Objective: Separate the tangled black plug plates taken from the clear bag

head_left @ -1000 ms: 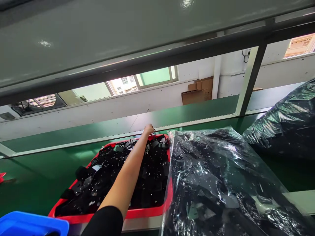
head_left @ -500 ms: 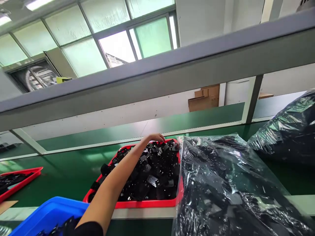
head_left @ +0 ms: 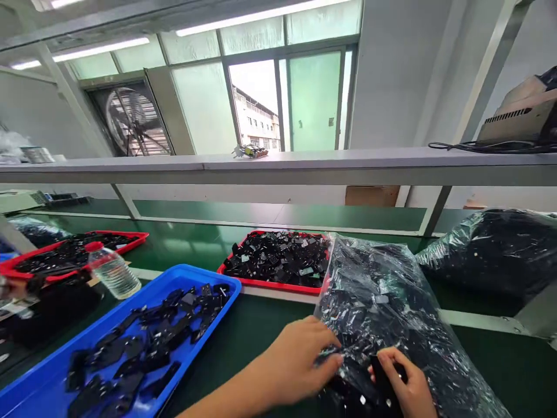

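My left hand [head_left: 300,361] is at the near left edge of a clear plastic bag [head_left: 391,284] full of black parts. Its fingers are bent, with a gap to the thumb and nothing visible between them. My right hand [head_left: 408,380] pinches a black plastic part [head_left: 383,386] over the near end of the bag; the part's lower end runs out of view. To the left of my left hand, a blue tray [head_left: 185,377] carries scattered black plastic pieces [head_left: 143,348]. Beyond the hands, a red tray [head_left: 278,284] is heaped with small black parts [head_left: 278,258].
A second red tray [head_left: 141,239] of black parts lies at the left, with a water bottle [head_left: 115,273] beside it. Another filled bag [head_left: 491,249] rests at the far right. A shelf [head_left: 304,168] crosses above the green table. A person's hand [head_left: 13,290] shows at the left edge.
My left hand has come back from the far red tray to the bag's near edge. My right hand has entered view with a black part. The camera has levelled, showing more of the blue tray.
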Demonstrator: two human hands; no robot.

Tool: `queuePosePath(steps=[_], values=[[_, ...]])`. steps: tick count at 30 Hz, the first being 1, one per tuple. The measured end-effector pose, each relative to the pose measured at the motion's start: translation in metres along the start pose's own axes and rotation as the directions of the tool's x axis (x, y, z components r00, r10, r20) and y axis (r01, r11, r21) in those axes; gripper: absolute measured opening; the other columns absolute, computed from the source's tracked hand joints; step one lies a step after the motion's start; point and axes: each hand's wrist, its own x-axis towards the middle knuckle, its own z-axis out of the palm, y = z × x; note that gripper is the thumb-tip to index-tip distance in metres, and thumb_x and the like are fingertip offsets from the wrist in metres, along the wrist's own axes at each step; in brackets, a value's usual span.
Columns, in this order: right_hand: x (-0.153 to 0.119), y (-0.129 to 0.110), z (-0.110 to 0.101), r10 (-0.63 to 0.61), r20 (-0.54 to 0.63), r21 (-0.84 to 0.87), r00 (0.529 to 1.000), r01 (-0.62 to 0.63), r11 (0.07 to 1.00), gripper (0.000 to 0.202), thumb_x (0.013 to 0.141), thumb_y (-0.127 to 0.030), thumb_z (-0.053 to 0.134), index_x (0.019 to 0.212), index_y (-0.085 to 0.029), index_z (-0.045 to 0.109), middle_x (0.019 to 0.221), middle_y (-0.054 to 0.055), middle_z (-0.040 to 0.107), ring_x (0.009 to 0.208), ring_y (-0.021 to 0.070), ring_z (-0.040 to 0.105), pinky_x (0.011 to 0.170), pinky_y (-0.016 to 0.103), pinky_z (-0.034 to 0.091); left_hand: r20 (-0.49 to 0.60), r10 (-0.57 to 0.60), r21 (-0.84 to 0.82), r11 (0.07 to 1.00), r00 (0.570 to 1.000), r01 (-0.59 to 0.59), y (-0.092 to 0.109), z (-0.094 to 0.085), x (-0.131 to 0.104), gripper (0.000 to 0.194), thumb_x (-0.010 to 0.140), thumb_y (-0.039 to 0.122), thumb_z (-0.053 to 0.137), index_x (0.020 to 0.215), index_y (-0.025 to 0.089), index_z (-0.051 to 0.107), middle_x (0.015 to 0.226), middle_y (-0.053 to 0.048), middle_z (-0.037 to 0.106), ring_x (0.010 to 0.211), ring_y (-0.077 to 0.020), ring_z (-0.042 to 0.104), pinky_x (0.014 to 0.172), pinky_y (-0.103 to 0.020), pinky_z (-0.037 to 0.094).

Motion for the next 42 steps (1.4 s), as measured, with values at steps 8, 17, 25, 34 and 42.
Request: queuePosePath(steps=[8,17,25,34,42], values=[[-0.048,-0.074,0.036,-0.826,0.381,-0.252,0.415,0.906,0.340,0.008,0.090,-0.017,0.053,0.088,-0.015,0.061,0.079,0.010,0.068,0.070,0.0211,0.065,0.062,0.033,0.054,0.358,-0.132,-0.926,-0.180,0.925,0.332,-0.019,0.115,-0.071,0.058,0.084,0.067,0.040,0.095,0.015,0.063,0.080,-0.006,0.066,0.077,-0.0217,0.064,0.081,-0.042,0.047],[-0.016,-0.050,0.045,-0.522,0.631,-0.065,0.574,0.709,0.702,0.058,0.083,-0.027,0.064,0.136,-0.018,0.041,0.135,0.016,0.050,0.128,0.0267,0.046,0.107,0.046,0.042,0.360,-0.130,-0.873,-0.396,0.924,0.285,-0.055,0.104,-0.032,0.040,0.091,0.047,0.039,0.096,0.013,0.059,0.087,-0.009,0.069,0.081,-0.0224,0.067,0.084,-0.037,0.047],[-0.002,-0.018,0.038,-0.434,0.475,-0.073,0.766,0.526,0.847,0.045,0.087,-0.017,0.055,0.131,-0.023,0.052,0.133,0.013,0.055,0.124,0.0241,0.053,0.104,0.044,0.045,0.391,-0.105,-0.839,-0.449,0.915,0.307,-0.080,0.110,-0.022,0.043,0.091,0.036,0.036,0.116,0.007,0.056,0.110,-0.017,0.067,0.103,-0.0248,0.064,0.097,-0.041,0.042],[-0.042,-0.011,0.037,-0.463,0.443,-0.174,0.768,0.580,0.796,0.034,0.091,-0.021,0.057,0.125,-0.025,0.058,0.129,0.012,0.057,0.118,0.0239,0.057,0.100,0.042,0.050,0.453,-0.122,-0.777,-0.540,0.883,0.324,-0.072,0.131,-0.027,0.031,0.094,0.033,0.042,0.098,0.010,0.062,0.084,-0.007,0.068,0.076,-0.0156,0.064,0.088,-0.033,0.047],[-0.037,-0.022,0.032,-0.320,0.185,-0.211,0.929,0.355,0.911,0.018,0.092,-0.021,0.050,0.096,-0.022,0.067,0.091,0.006,0.071,0.087,0.0195,0.067,0.077,0.033,0.055,0.501,-0.006,-0.749,-0.504,0.865,0.430,-0.070,0.130,-0.026,0.043,0.095,0.040,0.034,0.109,0.008,0.059,0.107,-0.013,0.068,0.103,-0.0276,0.064,0.103,-0.045,0.038]])
